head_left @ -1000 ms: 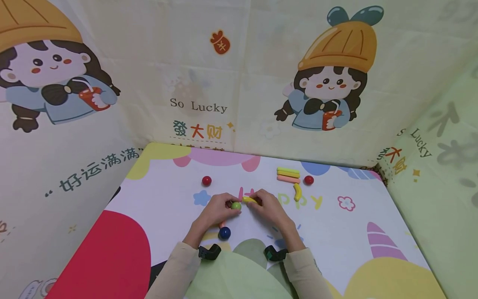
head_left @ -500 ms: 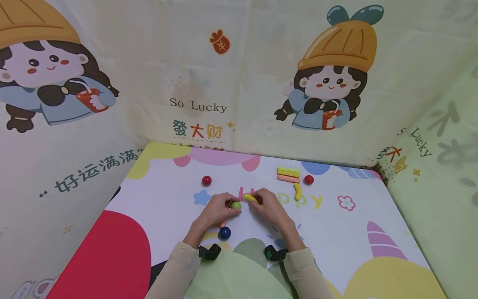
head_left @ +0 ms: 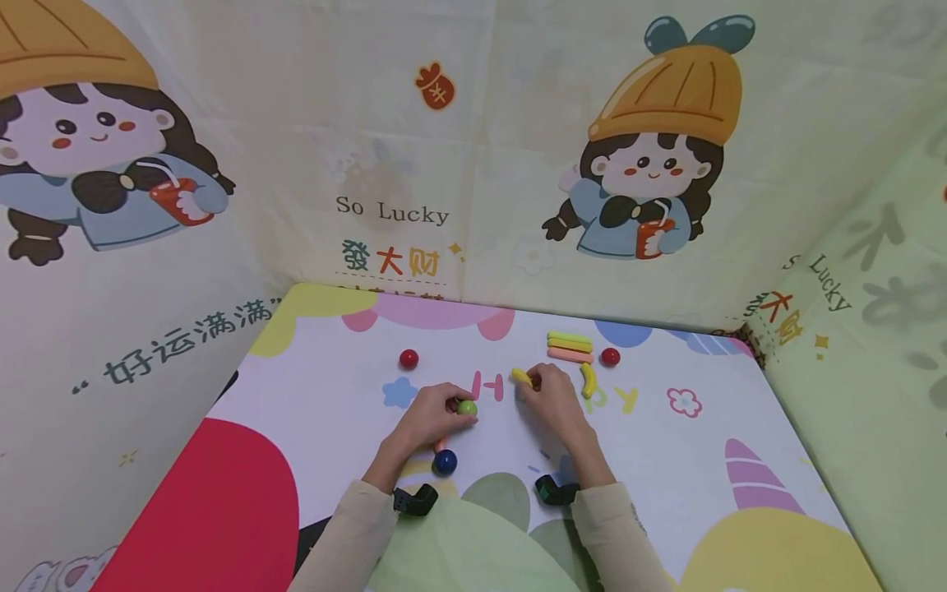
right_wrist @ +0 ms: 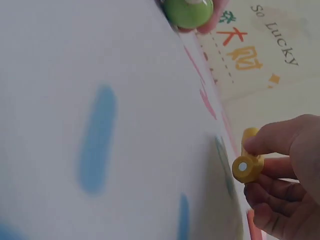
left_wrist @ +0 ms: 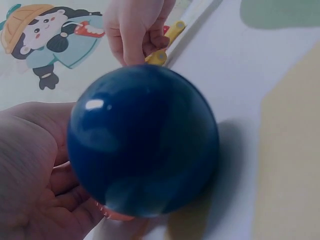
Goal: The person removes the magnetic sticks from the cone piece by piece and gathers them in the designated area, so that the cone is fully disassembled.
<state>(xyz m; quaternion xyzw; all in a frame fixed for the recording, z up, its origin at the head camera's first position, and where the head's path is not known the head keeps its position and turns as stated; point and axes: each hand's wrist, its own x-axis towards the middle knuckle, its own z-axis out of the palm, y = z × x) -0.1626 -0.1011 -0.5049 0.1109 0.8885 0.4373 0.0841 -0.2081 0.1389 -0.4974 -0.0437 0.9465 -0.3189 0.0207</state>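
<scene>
My left hand point(head_left: 436, 409) holds a green ball point(head_left: 467, 408) at its fingertips, low over the table; the ball also shows at the top of the right wrist view point(right_wrist: 190, 12). My right hand point(head_left: 553, 401) pinches a short curved yellow rod point(head_left: 521, 376) between thumb and fingers. A pale round spot marks the end of this yellow rod point(right_wrist: 245, 167) in the right wrist view. Below my left palm sits a dark blue ball point(head_left: 445, 462), with an orange-pink rod point(head_left: 440, 445) right at it, partly hidden by the hand. That blue ball point(left_wrist: 145, 142) fills the middle of the left wrist view.
Beyond my right hand lie a second curved yellow rod point(head_left: 588, 381), a red ball point(head_left: 610, 357) and a row of straight rods, yellow-green point(head_left: 570, 338) to pink point(head_left: 570, 355). Another red ball point(head_left: 408, 359) rests at the back left. A printed cloth wall point(head_left: 503, 205) borders the table's back.
My right hand has moved to the right and slightly farther back with the curved yellow rod, away from the green ball. My left hand and the blue ball have stayed in place.
</scene>
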